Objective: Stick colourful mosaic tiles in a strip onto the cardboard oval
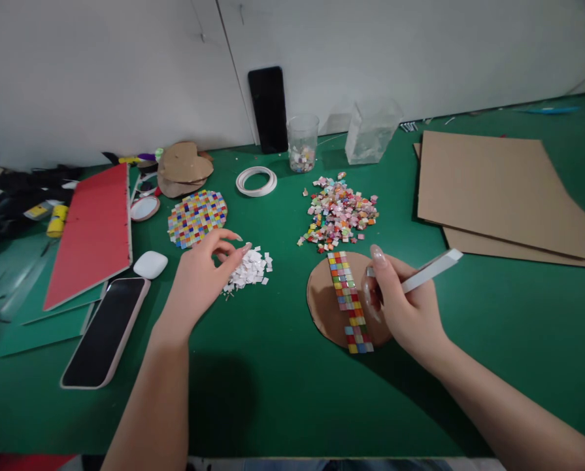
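My left hand (201, 275) is over the edge of a pile of small white squares (250, 268), thumb and finger a little apart, with nothing visible between them. In my right hand (407, 304) is a slim white tool (432, 269); its working end is hidden by my fingers. That hand is over the right side of a round cardboard disc (324, 297). A slanting band of colourful mosaic tiles (347, 288) crosses the disc from top to bottom. Beyond it lies a heap of loose coloured tiles (341, 212).
A tile-covered disc (197, 218), a white tape roll (256, 182) and cardboard shapes (184, 167) lie at back left. A phone (106, 333) and red board (93, 229) are left. A cup (302, 144), clear box (370, 134) and upright phone (268, 110) stand behind; cardboard sheets (498, 183) lie right.
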`<control>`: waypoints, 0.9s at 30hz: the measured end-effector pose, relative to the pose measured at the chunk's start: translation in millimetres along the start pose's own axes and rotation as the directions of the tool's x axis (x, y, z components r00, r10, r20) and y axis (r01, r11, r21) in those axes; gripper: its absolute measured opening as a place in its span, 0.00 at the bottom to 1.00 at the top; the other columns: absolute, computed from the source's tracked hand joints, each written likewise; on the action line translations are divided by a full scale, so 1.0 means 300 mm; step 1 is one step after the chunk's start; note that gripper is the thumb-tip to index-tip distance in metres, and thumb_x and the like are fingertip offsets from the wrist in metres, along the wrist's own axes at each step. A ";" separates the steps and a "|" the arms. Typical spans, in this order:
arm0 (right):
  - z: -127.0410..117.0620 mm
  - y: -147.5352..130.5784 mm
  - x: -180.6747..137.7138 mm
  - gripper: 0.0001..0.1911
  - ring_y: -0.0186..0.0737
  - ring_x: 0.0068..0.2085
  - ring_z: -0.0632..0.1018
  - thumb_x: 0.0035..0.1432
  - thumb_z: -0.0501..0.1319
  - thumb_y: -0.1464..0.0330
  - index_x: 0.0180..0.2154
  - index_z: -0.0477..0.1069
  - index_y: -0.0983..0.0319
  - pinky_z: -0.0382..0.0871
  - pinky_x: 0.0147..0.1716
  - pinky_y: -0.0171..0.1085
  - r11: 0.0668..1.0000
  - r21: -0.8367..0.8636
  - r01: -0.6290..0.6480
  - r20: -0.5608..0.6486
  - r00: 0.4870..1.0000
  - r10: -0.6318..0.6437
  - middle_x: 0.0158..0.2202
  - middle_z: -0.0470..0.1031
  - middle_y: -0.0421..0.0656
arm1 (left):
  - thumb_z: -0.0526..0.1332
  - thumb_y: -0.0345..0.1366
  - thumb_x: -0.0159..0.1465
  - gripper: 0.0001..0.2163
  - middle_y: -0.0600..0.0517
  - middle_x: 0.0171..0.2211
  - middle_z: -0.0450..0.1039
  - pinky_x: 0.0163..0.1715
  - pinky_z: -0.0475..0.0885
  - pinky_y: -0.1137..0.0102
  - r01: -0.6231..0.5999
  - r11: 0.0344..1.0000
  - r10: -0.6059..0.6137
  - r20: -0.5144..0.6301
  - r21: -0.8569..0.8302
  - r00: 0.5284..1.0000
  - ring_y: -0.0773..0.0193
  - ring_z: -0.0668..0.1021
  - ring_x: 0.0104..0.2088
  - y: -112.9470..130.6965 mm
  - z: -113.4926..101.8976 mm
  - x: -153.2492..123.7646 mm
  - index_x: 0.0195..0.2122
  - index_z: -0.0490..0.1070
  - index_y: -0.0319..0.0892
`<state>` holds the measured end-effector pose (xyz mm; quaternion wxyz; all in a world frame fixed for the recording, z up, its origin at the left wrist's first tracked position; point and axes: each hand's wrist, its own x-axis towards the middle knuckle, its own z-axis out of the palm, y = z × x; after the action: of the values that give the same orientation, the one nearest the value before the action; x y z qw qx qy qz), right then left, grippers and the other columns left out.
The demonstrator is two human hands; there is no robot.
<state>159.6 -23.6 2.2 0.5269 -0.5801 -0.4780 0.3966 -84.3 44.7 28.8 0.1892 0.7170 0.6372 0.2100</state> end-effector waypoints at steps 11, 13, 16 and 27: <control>0.002 -0.003 -0.004 0.25 0.29 0.16 0.61 0.63 0.51 0.57 0.16 0.57 0.60 0.53 0.15 0.33 0.999 -0.024 0.035 0.021 0.999 -0.034 0.13 0.57 0.35 | 0.56 0.40 0.62 0.06 0.61 0.14 0.55 0.21 0.58 0.74 -0.012 0.999 0.015 -0.094 0.032 0.995 0.69 0.62 0.17 -0.002 0.010 -0.004 0.35 0.67 0.45; 0.001 -0.002 -0.005 0.25 0.29 0.15 0.60 0.63 0.51 0.57 0.16 0.58 0.60 0.53 0.15 0.33 0.999 -0.020 0.034 0.024 0.999 -0.034 0.13 0.57 0.35 | 0.57 0.40 0.61 0.07 0.58 0.19 0.63 0.23 0.61 0.74 -0.017 1.000 0.016 -0.040 -0.022 0.999 0.68 0.67 0.21 -0.002 0.009 -0.001 0.38 0.67 0.45; 0.002 -0.001 -0.004 0.25 0.29 0.15 0.60 0.63 0.51 0.57 0.16 0.58 0.60 0.52 0.14 0.33 0.999 -0.013 0.030 0.018 0.999 -0.030 0.13 0.57 0.35 | 0.59 0.39 0.59 0.09 0.55 0.26 0.70 0.26 0.63 0.73 -0.028 0.998 0.028 -0.005 -0.060 1.000 0.66 0.72 0.27 -0.005 0.006 0.003 0.40 0.67 0.45; 0.001 0.007 -0.002 0.25 0.28 0.14 0.60 0.63 0.51 0.57 0.17 0.58 0.61 0.51 0.13 0.32 1.000 -0.009 0.020 0.020 1.000 -0.020 0.13 0.56 0.34 | 0.54 0.41 0.63 0.09 0.59 0.15 0.56 0.17 0.55 0.74 0.071 0.971 -0.069 0.016 -0.229 0.997 0.69 0.61 0.16 -0.007 0.013 0.000 0.40 0.69 0.45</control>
<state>159.3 -24.1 0.0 0.5233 -0.5740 -0.4907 0.3947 -83.9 44.9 24.4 0.2805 0.6682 0.6329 0.2725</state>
